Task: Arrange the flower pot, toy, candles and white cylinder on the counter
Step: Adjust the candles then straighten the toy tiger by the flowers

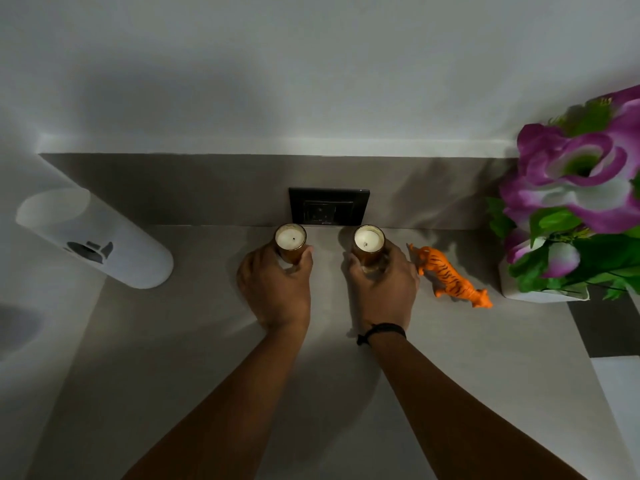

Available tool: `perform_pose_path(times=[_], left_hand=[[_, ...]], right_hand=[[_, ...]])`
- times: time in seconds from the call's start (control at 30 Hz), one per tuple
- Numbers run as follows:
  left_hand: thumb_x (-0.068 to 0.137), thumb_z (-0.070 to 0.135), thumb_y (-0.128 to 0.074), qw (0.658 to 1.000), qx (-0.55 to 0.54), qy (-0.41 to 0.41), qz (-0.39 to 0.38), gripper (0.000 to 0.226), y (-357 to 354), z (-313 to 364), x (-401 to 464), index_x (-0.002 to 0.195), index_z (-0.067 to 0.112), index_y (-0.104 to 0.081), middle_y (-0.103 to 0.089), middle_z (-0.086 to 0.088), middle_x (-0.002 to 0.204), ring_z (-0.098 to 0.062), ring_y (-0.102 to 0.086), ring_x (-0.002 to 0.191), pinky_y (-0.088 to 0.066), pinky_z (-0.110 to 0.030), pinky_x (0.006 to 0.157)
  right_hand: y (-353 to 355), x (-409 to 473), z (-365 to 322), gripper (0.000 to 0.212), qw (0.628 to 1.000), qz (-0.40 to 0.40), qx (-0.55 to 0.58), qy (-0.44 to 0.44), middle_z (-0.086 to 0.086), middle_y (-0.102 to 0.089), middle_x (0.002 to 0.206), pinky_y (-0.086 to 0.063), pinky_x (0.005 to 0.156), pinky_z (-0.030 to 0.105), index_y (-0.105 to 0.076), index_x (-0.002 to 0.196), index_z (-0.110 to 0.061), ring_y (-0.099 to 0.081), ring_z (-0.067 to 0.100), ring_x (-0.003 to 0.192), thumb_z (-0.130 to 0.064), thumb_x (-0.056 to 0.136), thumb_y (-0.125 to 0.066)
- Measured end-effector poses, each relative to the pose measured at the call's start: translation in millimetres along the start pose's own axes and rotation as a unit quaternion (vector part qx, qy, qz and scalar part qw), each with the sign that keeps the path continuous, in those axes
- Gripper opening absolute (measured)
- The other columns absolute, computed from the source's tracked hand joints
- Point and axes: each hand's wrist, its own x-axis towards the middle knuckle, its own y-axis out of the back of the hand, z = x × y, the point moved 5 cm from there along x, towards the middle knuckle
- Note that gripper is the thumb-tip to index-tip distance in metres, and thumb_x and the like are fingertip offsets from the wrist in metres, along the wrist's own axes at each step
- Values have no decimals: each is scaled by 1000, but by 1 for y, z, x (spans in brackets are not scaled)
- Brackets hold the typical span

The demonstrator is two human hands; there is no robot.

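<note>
**Head view: a candle in each hand at the back of the counter**

Head camera looks down on a grey counter (346, 375) running to a grey backsplash with a black wall socket (329, 206); a small mark on its lower edge is too small to read. At far right a white flower pot (540, 295) holds purple-and-white flowers (581, 174) with green leaves. At far left stands the white cylinder (100, 242), translucent, with a dark printed figure on its side and no readable words. The left hand (277, 289) is wrapped around the left candle (291, 241), and the right hand (382, 289), with a black band (381, 331) at the wrist, is wrapped around the right candle (369, 243). Both are amber glass jars filled with white wax and a short wick, standing just in front of the socket. An orange striped toy tiger (450, 277) stands between the right hand and the pot.
</note>
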Motion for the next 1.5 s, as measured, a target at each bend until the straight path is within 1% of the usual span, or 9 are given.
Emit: perform_pose_path(times=[0.2,0.4,0.57,0.67,0.73,0.83,1.3,1.4,1.5], left_hand=[[71,67,-88,999,-16,33,12,108,21,-18,-18,153,6,-52,-60,-14,154,-33,-51,146,-36,-37,123],[76,62,-89,990,-44,107,74,117,89,-80,-47,163,5,-35,-47,-21,164,-36,-43,152,-37,-47,128],[80,38,-93,972,-144,157,95,122,119,-117,-5,170,3,-18,-28,-20,176,-30,-28,164,-15,-11,128],[81,31,-92,965,-175,154,124,111,126,-128,25,168,7,-28,-38,-16,172,-14,-34,158,-31,-30,131],[77,38,-90,962,-180,144,146,97,131,-129,44,158,10,-44,-57,-8,155,2,-46,140,-44,-22,118],[74,47,-90,961,-164,159,156,81,133,-131,63,141,13,-59,-71,-4,135,-23,-67,124,-58,-45,105],[70,51,-89,972,-96,126,171,82,127,-134,99,138,11,-65,-76,-12,131,-35,-71,120,-54,-36,99],[66,55,-94,981,-45,125,138,107,124,-133,85,151,5,-54,-67,-19,146,-37,-64,134,-53,-49,112],[73,63,-89,983,34,165,67,131,114,-127,36,165,-7,-28,-40,-33,167,-47,-40,156,-29,-55,132]], right_hand=[[11,-12,-7,110,999,-48,-13,-1,2,-48,156,-32,121,40,-32,155,-27,-38,20,147,-80,69,-76],[43,-101,8,94,943,-142,-274,126,9,-29,173,-24,130,52,-21,167,-16,-27,30,160,-79,97,-30],[63,-179,30,95,918,-159,-298,209,4,-24,176,-21,127,58,-25,167,-21,-31,29,160,-77,91,-37],[69,-195,40,99,917,-123,-307,224,0,-25,176,-22,128,57,-30,166,-23,-32,25,159,-77,85,-46],[68,-197,41,100,914,-117,-316,225,-1,-25,176,-22,128,57,-31,166,-24,-33,25,159,-78,83,-47],[64,-196,41,99,915,-116,-318,218,0,-29,175,-21,128,58,-31,165,-25,-36,26,157,-79,83,-43],[57,-192,50,105,914,-103,-330,212,0,-33,173,-19,129,56,-36,164,-25,-35,27,158,-82,76,-49],[62,-191,46,105,917,-112,-317,213,-2,-30,174,-20,128,56,-34,164,-25,-31,23,160,-83,78,-48],[73,-188,34,99,924,-130,-284,220,2,-38,171,-26,126,53,-39,162,-19,-34,21,158,-77,83,-49]])
